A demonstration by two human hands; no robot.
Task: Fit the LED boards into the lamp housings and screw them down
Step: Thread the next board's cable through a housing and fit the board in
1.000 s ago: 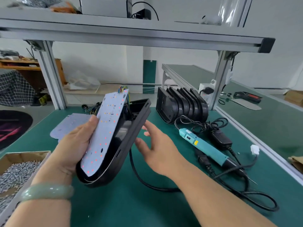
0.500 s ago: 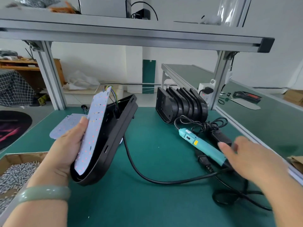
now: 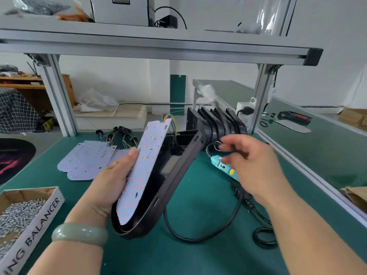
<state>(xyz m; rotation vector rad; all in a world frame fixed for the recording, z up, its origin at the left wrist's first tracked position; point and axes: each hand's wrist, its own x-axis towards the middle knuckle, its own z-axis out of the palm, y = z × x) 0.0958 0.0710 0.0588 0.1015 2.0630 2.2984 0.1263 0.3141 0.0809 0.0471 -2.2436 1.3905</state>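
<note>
My left hand (image 3: 111,183) grips a white LED board (image 3: 147,165) and the black lamp housing (image 3: 170,187) together, tilted up on edge above the green table. The board leans at the housing's open face, with coloured wires at its top. My right hand (image 3: 256,167) is blurred over the teal electric screwdriver (image 3: 220,165), its fingers curled around what looks like the housing's black cable (image 3: 198,238). A white connector (image 3: 207,92) is a blur in the air behind.
Spare LED boards (image 3: 87,159) lie at the back left. Behind the screwdriver stands a row of black housings (image 3: 214,124). A cardboard box of screws (image 3: 39,219) sits at the front left. An aluminium post (image 3: 260,100) and rail bound the right side.
My right hand left the housing, reached right over the cables, then swung back above the screwdriver. The white connector rose off the table. My left hand kept hold of the board and housing.
</note>
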